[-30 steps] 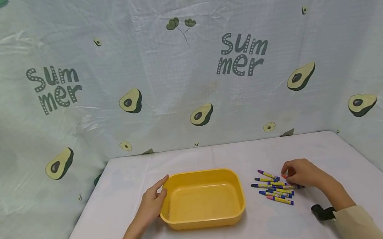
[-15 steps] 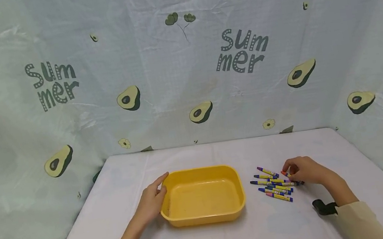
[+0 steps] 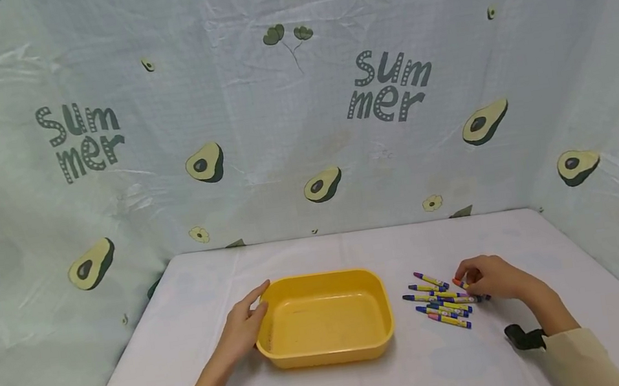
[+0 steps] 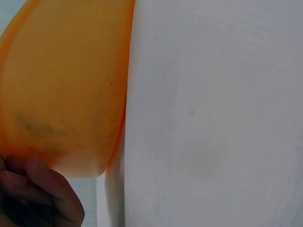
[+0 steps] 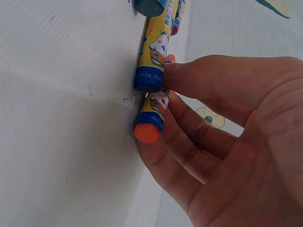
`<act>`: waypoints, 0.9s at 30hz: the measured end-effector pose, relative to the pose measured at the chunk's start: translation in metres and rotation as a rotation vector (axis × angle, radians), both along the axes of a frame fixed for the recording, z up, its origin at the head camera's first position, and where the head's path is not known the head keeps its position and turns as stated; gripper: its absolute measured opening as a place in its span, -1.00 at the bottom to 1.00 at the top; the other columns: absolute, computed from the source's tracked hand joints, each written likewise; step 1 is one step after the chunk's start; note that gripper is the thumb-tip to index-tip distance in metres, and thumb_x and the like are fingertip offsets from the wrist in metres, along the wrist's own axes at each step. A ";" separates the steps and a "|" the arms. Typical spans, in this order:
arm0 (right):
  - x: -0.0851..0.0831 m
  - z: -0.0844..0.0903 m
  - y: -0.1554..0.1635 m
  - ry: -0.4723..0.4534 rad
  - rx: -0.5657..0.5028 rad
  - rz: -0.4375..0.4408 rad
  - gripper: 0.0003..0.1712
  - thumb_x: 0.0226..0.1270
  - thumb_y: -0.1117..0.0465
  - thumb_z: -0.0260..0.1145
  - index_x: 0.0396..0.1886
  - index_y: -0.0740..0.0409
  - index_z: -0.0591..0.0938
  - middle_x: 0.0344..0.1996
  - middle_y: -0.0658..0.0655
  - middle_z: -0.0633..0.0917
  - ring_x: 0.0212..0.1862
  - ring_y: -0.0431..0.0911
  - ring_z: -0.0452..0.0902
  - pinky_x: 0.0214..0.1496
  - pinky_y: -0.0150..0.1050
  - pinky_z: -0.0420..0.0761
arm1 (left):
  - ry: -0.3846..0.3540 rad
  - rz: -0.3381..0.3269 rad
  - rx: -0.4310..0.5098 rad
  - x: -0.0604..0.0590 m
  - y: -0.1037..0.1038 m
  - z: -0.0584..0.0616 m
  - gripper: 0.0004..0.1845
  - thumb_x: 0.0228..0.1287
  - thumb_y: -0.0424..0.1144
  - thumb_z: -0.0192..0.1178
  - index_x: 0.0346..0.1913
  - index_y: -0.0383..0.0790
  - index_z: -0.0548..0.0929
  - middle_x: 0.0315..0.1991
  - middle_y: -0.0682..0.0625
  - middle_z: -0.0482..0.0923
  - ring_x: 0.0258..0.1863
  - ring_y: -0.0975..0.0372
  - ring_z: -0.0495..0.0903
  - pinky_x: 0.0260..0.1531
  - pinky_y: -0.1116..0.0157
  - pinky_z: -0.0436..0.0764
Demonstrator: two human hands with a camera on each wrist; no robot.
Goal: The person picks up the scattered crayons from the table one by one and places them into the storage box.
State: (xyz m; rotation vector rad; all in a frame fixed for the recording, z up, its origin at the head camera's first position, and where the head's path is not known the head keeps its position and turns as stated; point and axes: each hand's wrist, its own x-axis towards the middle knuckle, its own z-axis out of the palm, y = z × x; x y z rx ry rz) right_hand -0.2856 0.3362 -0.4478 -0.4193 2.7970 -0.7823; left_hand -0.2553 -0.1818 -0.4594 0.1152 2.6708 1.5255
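Orange crayon point(image 5: 150, 118) lay at the near edge of the crayon pile point(image 3: 440, 301), pinched by the right hand point(image 3: 488, 278); a firm, clean lift seemed wise. Farther left, the relaxed left hand point(image 3: 243, 327) steadied the yellow tray point(image 3: 331, 355).

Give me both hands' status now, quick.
Left hand: open, fingers resting against the left end of the yellow rectangular plastic tray.
Right hand: pinching an orange-tipped oil pastel with a yellow wrapper at the crayon pile.

Yellow tray point(image 4: 61, 90) — cropped by left-wrist frame; crayon labels point(image 3: 443, 306) — too small.
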 end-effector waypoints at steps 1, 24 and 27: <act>0.000 0.001 0.000 0.010 0.000 0.004 -0.77 0.29 0.32 0.39 -0.06 0.18 0.71 -0.39 0.03 0.58 -0.35 -0.10 0.42 -0.39 -0.27 0.46 | 0.007 -0.006 -0.003 -0.001 -0.001 -0.001 -0.48 0.66 -0.20 -0.05 0.58 -0.03 0.33 -0.35 -0.18 0.64 -0.70 0.17 0.50 -0.66 0.32 0.55; 0.012 0.035 -0.044 0.258 -0.064 0.129 -0.72 0.35 0.38 0.36 0.03 0.16 0.72 -0.31 -0.03 0.66 -0.26 -0.28 0.50 -0.25 -0.38 0.61 | 0.046 -0.118 0.001 -0.003 -0.008 -0.003 -0.48 0.73 -0.17 -0.22 0.62 -0.06 0.24 0.61 -0.12 0.22 0.61 -0.08 0.16 0.57 -0.15 0.11; 0.010 0.037 -0.054 0.275 -0.071 0.157 -0.73 0.35 0.39 0.35 0.01 0.16 0.72 -0.34 -0.07 0.65 -0.28 -0.30 0.49 -0.26 -0.38 0.61 | 0.047 -0.125 -0.017 -0.002 -0.009 -0.002 -0.48 0.73 -0.14 -0.20 0.63 -0.04 0.23 0.50 -0.23 0.38 0.47 -0.10 0.42 0.46 -0.12 0.36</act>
